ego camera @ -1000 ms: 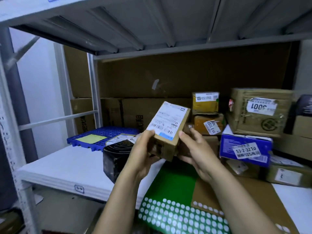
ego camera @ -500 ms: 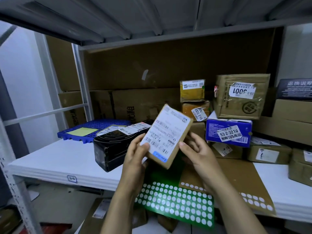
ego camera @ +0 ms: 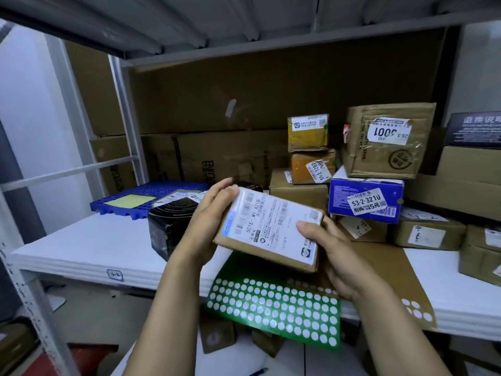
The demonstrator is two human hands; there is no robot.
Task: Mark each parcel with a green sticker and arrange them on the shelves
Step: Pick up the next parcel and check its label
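Note:
A flat brown parcel (ego camera: 268, 229) with a white shipping label facing up is held between both hands above the shelf's front edge. My left hand (ego camera: 208, 221) grips its left end, fingers over the far corner. My right hand (ego camera: 333, 251) grips the right end, thumb on the label. Below it a green sticker sheet (ego camera: 271, 308), mostly emptied to white circles, overhangs the white shelf board (ego camera: 81, 251). I see no green sticker on the label.
A black parcel (ego camera: 168, 226) sits just left of my hands. A blue plastic grid (ego camera: 141, 196) lies at the back left. Stacked parcels fill the right: a blue box (ego camera: 366, 199), yellow boxes (ego camera: 307, 134) and brown cartons (ego camera: 385, 142). A brown backing sheet (ego camera: 401, 283) lies right of the green one.
The parcel has turned from tilted upright to lying nearly flat, label up, and come lower and nearer to me. Both hands kept their hold.

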